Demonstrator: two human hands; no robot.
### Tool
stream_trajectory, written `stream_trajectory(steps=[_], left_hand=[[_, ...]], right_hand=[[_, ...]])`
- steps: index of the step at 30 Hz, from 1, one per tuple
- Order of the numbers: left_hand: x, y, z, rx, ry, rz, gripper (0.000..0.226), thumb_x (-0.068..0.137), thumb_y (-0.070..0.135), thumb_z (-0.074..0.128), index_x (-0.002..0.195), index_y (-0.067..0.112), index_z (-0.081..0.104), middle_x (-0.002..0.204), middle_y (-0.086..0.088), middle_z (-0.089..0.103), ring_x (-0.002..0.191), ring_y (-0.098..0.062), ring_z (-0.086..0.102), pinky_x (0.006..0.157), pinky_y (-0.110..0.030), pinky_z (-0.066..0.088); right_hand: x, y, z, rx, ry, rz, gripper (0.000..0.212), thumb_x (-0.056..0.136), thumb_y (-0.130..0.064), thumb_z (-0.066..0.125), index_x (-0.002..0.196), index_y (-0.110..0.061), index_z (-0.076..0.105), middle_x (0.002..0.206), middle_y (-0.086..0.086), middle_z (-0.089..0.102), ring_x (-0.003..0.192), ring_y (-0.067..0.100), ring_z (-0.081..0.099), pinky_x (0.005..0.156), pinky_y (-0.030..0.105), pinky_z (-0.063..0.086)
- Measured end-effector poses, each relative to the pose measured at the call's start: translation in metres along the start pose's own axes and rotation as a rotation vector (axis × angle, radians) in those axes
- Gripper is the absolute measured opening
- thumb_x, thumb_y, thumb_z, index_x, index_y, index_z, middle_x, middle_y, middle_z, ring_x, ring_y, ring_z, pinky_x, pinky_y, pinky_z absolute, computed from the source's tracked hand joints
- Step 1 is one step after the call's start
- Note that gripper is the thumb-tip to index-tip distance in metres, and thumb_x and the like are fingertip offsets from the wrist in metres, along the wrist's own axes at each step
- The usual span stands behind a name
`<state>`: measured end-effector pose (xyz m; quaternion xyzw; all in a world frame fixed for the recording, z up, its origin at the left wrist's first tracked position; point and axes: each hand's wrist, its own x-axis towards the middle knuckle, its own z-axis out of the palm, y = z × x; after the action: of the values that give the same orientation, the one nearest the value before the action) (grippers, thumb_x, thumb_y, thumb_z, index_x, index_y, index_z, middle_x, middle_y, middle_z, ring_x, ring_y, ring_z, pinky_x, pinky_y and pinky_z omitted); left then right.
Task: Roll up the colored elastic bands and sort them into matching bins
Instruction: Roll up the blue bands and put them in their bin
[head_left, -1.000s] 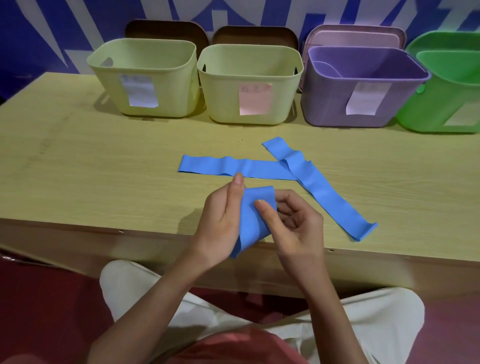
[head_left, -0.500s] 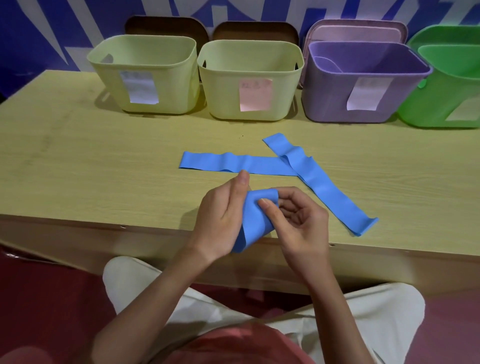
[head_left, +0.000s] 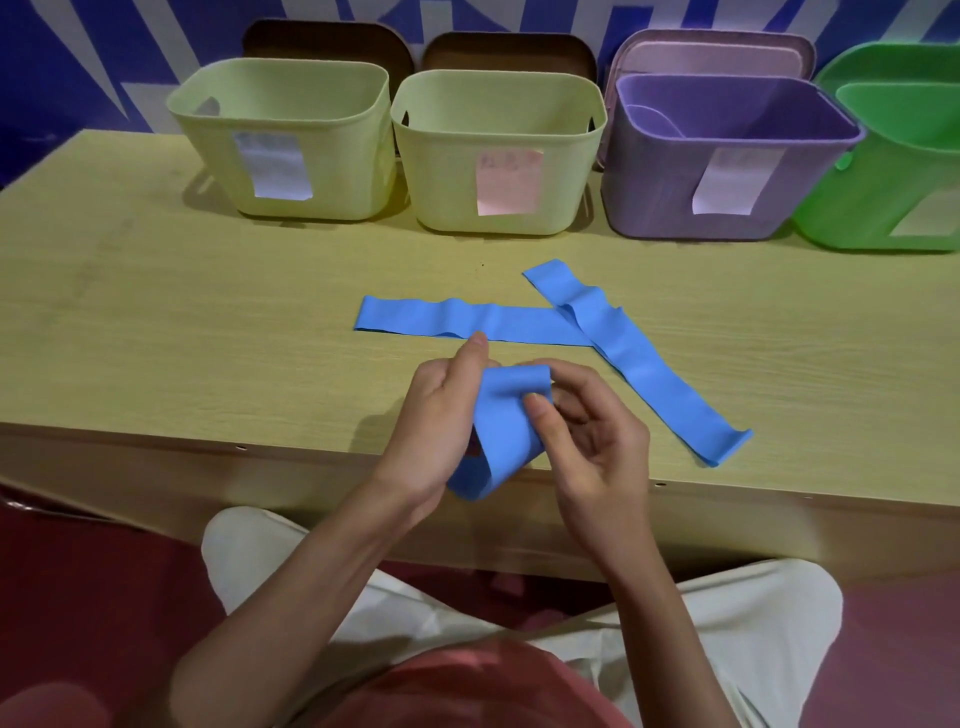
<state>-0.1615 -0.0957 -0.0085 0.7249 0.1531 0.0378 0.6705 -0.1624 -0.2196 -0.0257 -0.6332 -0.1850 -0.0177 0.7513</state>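
A blue elastic band (head_left: 501, 431) is held over the table's near edge, its top end curled over and its lower end hanging loose. My left hand (head_left: 441, 415) grips it from the left with the thumb pointing up. From the right, my right hand (head_left: 587, 436) pinches the curled end with thumb and fingers. Two more blue bands lie flat on the table: one (head_left: 467, 322) runs left to right, the other (head_left: 634, 358) crosses its right end on a diagonal.
Along the table's (head_left: 156, 338) far edge stand several bins: two pale yellow-green ones (head_left: 291, 140) (head_left: 498, 156), a purple one (head_left: 727, 161) and a green one (head_left: 893, 176), each with a paper label. Lids lean behind them.
The band's top end has been curled further over between both hands, and the hanging end is shorter. The two bands on the table have not moved.
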Motion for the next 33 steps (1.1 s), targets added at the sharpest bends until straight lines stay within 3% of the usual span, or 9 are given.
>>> stream_trajectory(steps=[3,11,16,18,21,25,27,30,33], left_hand=[[0.002,0.001,0.0,0.032,-0.019,0.021,0.068,0.082,0.058,0.04,0.071,-0.009,0.046,0.067,-0.01,0.038,0.061,-0.021,0.036,0.061,-0.035,0.029],[-0.003,-0.006,-0.005,0.419,0.07,0.498,0.044,0.095,0.045,0.031,0.055,0.027,0.025,0.047,0.005,0.029,0.046,-0.01,0.027,0.047,-0.026,0.022],[-0.001,-0.001,-0.002,0.315,0.148,0.386,0.052,0.099,0.034,0.039,0.052,0.022,0.021,0.042,0.007,0.024,0.043,-0.009,0.023,0.044,-0.022,0.017],[0.001,0.002,-0.002,0.225,0.167,0.261,0.053,0.101,0.031,0.041,0.052,0.02,0.022,0.042,0.01,0.022,0.043,-0.007,0.022,0.044,-0.021,0.018],[0.001,0.008,-0.002,0.071,0.115,0.074,0.049,0.099,0.035,0.043,0.059,0.01,0.03,0.057,-0.007,0.027,0.054,-0.019,0.028,0.051,-0.027,0.023],[0.001,0.012,-0.001,-0.022,0.039,-0.06,0.035,0.096,0.038,0.045,0.075,0.01,0.042,0.069,-0.009,0.035,0.063,-0.022,0.034,0.052,-0.028,0.026],[0.001,0.013,-0.001,-0.02,0.025,-0.074,0.036,0.095,0.041,0.045,0.077,0.011,0.043,0.069,-0.009,0.036,0.063,-0.021,0.037,0.054,-0.028,0.028],[0.001,0.011,0.0,0.014,0.048,-0.049,0.049,0.096,0.045,0.043,0.068,0.005,0.037,0.064,-0.01,0.031,0.059,-0.019,0.032,0.047,-0.025,0.028],[0.001,0.003,0.001,0.14,0.099,0.247,0.053,0.094,0.051,0.039,0.057,0.014,0.033,0.054,0.002,0.029,0.053,-0.014,0.028,0.051,-0.03,0.026]], right_hand=[[-0.001,0.003,0.0,-0.035,0.042,0.024,0.011,0.092,0.0,0.056,0.096,-0.009,0.062,0.078,-0.01,0.067,0.073,0.001,0.061,0.067,0.014,0.046],[-0.001,0.006,0.001,-0.058,0.055,0.051,0.008,0.091,-0.013,0.056,0.088,-0.01,0.064,0.07,-0.01,0.064,0.064,0.001,0.056,0.059,0.016,0.042],[-0.001,0.004,0.005,0.036,0.05,0.069,0.013,0.088,-0.009,0.063,0.101,-0.013,0.061,0.069,0.0,0.067,0.066,0.007,0.06,0.062,0.019,0.047],[-0.001,0.005,0.005,0.053,0.046,0.054,0.038,0.086,-0.007,0.064,0.122,-0.016,0.053,0.057,0.012,0.053,0.055,0.013,0.049,0.056,0.022,0.043],[0.001,0.006,0.002,-0.043,0.004,-0.003,0.048,0.091,-0.001,0.06,0.134,-0.019,0.051,0.056,0.008,0.029,0.052,0.009,0.029,0.051,0.016,0.029],[0.003,0.007,0.004,-0.093,0.007,-0.027,0.034,0.093,-0.007,0.056,0.12,-0.028,0.061,0.072,-0.003,0.06,0.067,0.003,0.052,0.062,0.019,0.043],[0.003,0.007,0.005,-0.124,0.064,-0.029,0.03,0.092,-0.01,0.056,0.111,-0.032,0.063,0.092,-0.014,0.071,0.081,0.0,0.062,0.07,0.018,0.047],[0.005,0.011,0.004,-0.202,0.079,-0.038,0.025,0.092,-0.003,0.056,0.106,-0.021,0.067,0.074,-0.025,0.064,0.066,-0.008,0.055,0.064,0.006,0.039],[0.005,0.016,0.002,-0.206,0.095,-0.029,0.019,0.093,-0.007,0.054,0.103,0.001,0.069,0.065,-0.022,0.058,0.059,-0.006,0.048,0.058,0.005,0.034]])
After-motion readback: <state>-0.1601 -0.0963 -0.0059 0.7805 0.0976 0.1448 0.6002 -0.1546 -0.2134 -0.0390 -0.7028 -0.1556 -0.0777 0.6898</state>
